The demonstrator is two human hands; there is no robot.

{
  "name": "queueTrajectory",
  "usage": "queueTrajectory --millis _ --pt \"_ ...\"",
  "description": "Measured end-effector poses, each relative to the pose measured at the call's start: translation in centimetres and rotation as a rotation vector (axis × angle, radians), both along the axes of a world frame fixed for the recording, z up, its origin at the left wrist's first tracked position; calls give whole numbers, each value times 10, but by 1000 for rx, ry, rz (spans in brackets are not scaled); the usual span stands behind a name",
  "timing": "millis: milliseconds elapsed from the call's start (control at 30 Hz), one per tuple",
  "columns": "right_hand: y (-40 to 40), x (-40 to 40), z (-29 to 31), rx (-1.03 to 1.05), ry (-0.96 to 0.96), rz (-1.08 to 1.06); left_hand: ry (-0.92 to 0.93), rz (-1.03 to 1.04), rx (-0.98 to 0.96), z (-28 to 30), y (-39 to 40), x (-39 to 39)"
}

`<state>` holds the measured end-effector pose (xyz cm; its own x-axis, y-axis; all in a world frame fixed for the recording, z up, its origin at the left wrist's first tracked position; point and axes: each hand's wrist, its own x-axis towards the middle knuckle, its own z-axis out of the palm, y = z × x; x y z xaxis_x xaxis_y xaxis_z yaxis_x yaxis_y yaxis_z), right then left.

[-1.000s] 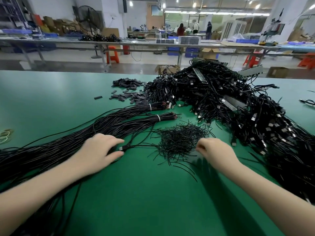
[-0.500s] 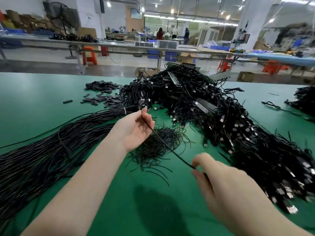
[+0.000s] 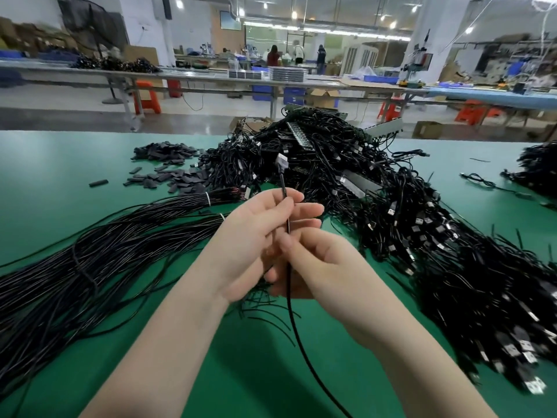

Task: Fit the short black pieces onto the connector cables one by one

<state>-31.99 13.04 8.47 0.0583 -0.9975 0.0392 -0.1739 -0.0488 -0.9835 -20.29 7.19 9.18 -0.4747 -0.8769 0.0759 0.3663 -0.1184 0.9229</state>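
Together, the left hand (image 3: 256,233) and right hand (image 3: 319,267) pinch one thin, limp cable (image 3: 285,212), its metal plug (image 3: 282,162) at twelve o'clock; gripping near that plug should steady it.

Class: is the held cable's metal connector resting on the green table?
No. The connector stands raised above the left hand, clear of the table.

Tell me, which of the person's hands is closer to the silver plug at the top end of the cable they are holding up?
Left. The left hand pinches the cable just below the silver plug; the right hand holds it lower, nearer the person.
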Motion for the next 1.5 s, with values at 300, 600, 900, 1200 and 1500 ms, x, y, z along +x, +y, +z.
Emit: queueTrajectory --millis 300,600,900,1200,1500 --pt "-13 -9 -11 27 26 172 -67 -84 33 4 -10 16" --pt "-13 -16 -15 99 -79 403 38 -192 -9 6 -6 16" --pt "-18 -24 -24 97 1 488 109 -375 73 8 -7 17" --pt "-27 -55 -30 148 245 139 -581 -661 -168 -2 -3 17" --pt "-4 -41 6 -137 65 125 -240 -209 -128 -16 -11 1"
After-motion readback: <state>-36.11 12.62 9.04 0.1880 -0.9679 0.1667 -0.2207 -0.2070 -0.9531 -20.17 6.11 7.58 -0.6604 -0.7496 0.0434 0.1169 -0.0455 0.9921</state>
